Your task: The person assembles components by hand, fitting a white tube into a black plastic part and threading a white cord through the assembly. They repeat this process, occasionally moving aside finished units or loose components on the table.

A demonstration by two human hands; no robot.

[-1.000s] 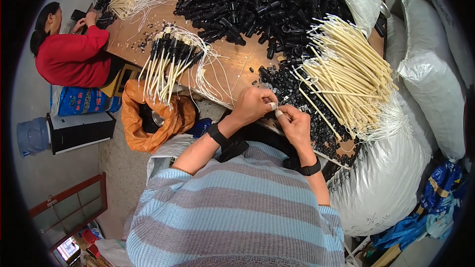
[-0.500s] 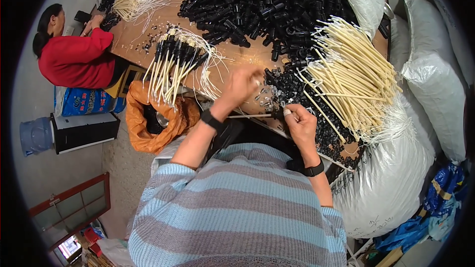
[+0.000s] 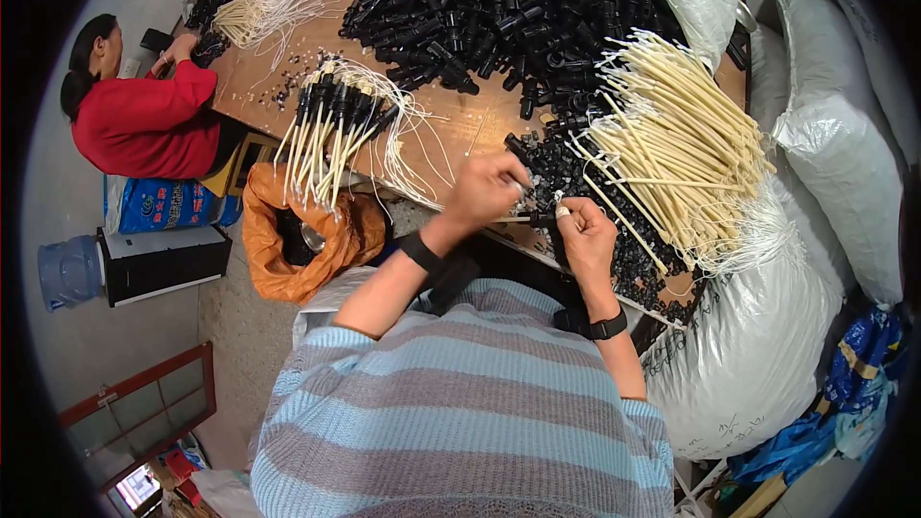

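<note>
My right hand is closed near the table's front edge, with its thumb and fingers pinching a black plastic fitting. A thin pale tube runs out of the fitting to the left. A small whitish bit shows just above the thumb tip. To the left, my left hand has curled fingers pinched together over the small loose parts; what they hold, if anything, is too small to make out. Small black and clear plastic pieces lie around and under both hands.
Black fittings are heaped at the back. A thick bundle of cream tubes lies at right. Assembled pieces overhang the left edge above an orange sack. White sacks crowd the right; a person in red works at far left.
My left hand has moved right and down, closer to my right hand. The black fitting now shows more clearly at my right fingertips, and the tube's visible end is shorter.
</note>
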